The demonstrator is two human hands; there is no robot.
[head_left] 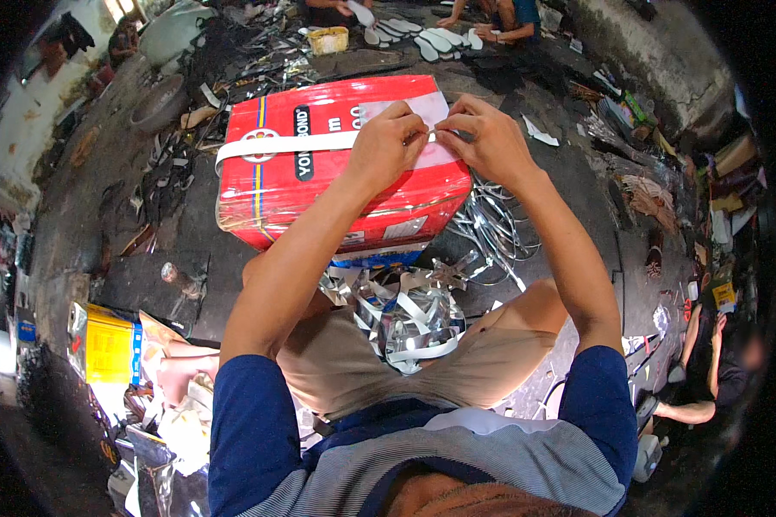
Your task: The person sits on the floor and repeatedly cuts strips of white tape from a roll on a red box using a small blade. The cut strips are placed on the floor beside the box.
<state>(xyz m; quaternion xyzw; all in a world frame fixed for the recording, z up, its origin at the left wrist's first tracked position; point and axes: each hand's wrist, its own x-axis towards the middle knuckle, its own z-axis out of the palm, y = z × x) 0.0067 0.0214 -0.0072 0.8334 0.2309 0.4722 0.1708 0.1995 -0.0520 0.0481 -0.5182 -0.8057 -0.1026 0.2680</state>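
A red carton (pixel 319 194) stands in front of my crossed legs, with a pale pink sheet (pixel 428 107) on the right part of its top. Across that top runs a long white strip (pixel 297 145), its left end bent over the box's edge. My left hand (pixel 384 146) is closed in a pinch over the strip near the middle of the box. Just to its right, my right hand (pixel 489 142) pinches too, thumb against fingertips. A small white end shows between the two hands; the fingers partly hide it.
Silvery strips (pixel 414 319) are heaped in my lap, and a coil of thin shiny strips (pixel 496 228) lies right of the carton. A yellow tin (pixel 112 345) stands at left. Beyond are white sole-shaped pieces (pixel 440 40), a yellow tub (pixel 328 40) and other people at work.
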